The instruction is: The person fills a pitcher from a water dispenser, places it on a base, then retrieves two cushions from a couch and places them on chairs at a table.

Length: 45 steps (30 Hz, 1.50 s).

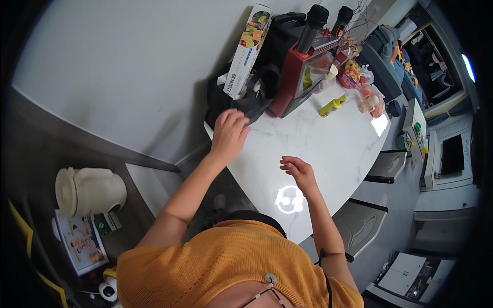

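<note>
My left hand reaches to the near side of a black fabric bag at the table's far left corner. Its fingers are loosely bent with nothing visible in them; whether they touch the bag I cannot tell. A long white box with fruit pictures stands tilted up out of the bag. My right hand hovers over the white marble-look table, empty, its fingers half curled and apart.
Right of the bag stands a red and black speaker with a microphone upright on it. A yellow-green bottle and plastic bags of items lie farther right. Grey chairs line the table's right side; a cream kettle-like appliance sits at left.
</note>
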### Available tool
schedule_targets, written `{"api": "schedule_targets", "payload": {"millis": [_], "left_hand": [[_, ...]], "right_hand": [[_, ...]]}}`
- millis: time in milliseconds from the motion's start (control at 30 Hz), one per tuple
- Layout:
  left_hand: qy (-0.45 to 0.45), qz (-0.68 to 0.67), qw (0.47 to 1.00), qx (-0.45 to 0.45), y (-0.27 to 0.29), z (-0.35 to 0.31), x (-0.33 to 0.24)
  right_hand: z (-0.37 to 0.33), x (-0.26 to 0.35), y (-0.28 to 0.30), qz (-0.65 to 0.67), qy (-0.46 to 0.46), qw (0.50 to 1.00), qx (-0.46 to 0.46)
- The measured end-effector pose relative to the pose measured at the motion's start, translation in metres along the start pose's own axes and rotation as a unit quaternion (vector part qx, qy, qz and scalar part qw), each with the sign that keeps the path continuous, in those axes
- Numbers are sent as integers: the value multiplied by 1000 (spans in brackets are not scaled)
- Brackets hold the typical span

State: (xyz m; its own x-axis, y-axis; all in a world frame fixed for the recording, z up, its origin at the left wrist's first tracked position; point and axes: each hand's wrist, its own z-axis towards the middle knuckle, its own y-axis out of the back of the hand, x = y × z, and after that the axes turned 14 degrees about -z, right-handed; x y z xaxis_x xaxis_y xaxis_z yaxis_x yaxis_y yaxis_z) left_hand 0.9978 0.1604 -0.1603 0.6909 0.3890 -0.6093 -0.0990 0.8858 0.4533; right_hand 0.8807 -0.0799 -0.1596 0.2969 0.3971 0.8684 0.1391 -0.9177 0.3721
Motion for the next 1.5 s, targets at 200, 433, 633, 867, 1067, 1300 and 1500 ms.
{"api": "schedule_targets", "payload": {"millis": [200, 433, 633, 867, 1067, 1300, 1500], "left_hand": [[104, 202, 958, 174, -24, 63, 55], [16, 145, 925, 350, -44, 48, 62], [-121, 165, 909, 362, -39, 16, 70], [-162, 90, 895, 405, -25, 35, 82], [13, 22, 934, 356, 19, 80, 107], [-99, 72, 919, 374, -14, 110, 110], [-107, 203, 847, 480, -61, 119, 133]], "right_hand": [[18, 13, -9, -11, 26, 1000, 12], [51, 25, 0, -98, 96, 990, -15], [71, 86, -9, -294, 303, 893, -158], [170, 119, -45, -381, 318, 838, -228], [209, 58, -38, -616, 108, 778, -56], [229, 39, -51, -477, 68, 858, -178], [220, 39, -50, -497, 111, 860, -26]]}}
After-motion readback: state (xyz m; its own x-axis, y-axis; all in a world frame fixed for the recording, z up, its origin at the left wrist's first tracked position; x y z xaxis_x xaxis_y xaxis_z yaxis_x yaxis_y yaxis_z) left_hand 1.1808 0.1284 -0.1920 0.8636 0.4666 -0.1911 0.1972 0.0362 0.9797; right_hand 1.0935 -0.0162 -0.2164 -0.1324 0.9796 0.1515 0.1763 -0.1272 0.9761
